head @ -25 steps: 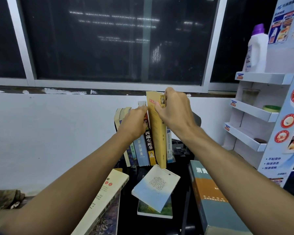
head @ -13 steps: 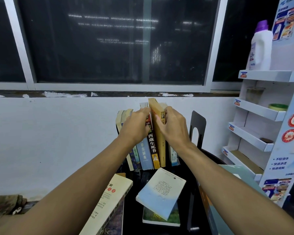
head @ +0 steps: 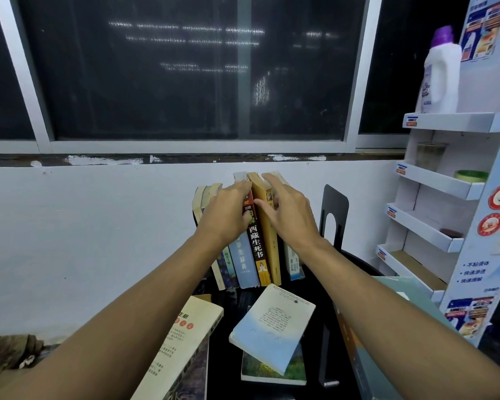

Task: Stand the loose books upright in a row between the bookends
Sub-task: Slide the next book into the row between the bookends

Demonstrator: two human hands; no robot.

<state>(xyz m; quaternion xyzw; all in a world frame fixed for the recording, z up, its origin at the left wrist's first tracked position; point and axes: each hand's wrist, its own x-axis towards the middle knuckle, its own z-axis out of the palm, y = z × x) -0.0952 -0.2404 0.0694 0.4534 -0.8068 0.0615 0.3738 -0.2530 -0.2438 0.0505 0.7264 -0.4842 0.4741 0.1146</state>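
Your right hand (head: 289, 210) pinches the yellow book (head: 269, 241) near its top, upright in the row near the black bookend (head: 334, 217); your left hand (head: 227, 216) grips the neighbouring standing books (head: 243, 264). Likely light, floppy paperbacks — slick covers — so take each by the spine, mid-height.

A: Body entry: what is recorded?
B: Two forearms are seen, bare from wrist to frame edge.
A: Hands?
B: Left hand (head: 225, 216) and right hand (head: 290, 216) are logged as bare as well.
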